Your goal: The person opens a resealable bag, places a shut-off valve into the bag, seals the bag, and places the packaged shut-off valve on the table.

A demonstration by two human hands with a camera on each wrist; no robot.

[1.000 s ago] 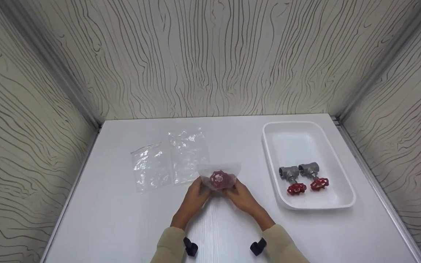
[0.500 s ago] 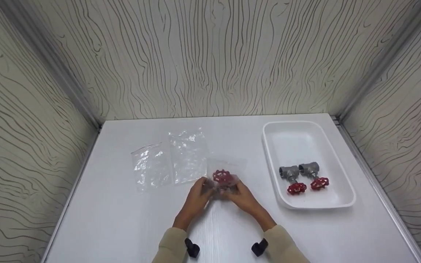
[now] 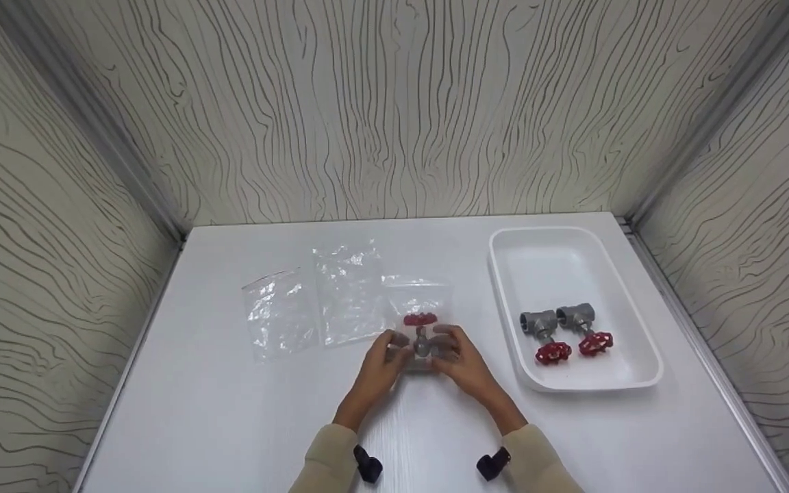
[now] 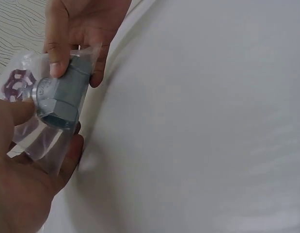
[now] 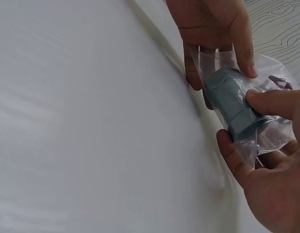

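Note:
A gate valve (image 3: 421,342) with a red handwheel and grey metal body is inside a clear zip bag (image 3: 418,291). My left hand (image 3: 375,376) pinches the bagged valve at its left side, and my right hand (image 3: 468,366) grips the right side. In the left wrist view the valve's threaded body (image 4: 62,92) lies at the bag's bottom, with thumbs pressing on it from both sides. The right wrist view shows the same grey body (image 5: 234,104) through the plastic, fingers beneath it. The handwheel points away from me.
Two flat clear bags (image 3: 281,315) (image 3: 350,294) lie on the white table (image 3: 230,424) to the left. On the right, a white tray (image 3: 552,253) holds two more red-handled valves (image 3: 542,335) (image 3: 583,329). Patterned panels (image 3: 394,109) enclose the back and sides.
The bagged valve has tilted: its handwheel faced up toward the head camera and now shows edge-on, with the grey body visible below. Both hands have shifted slightly right along its sides.

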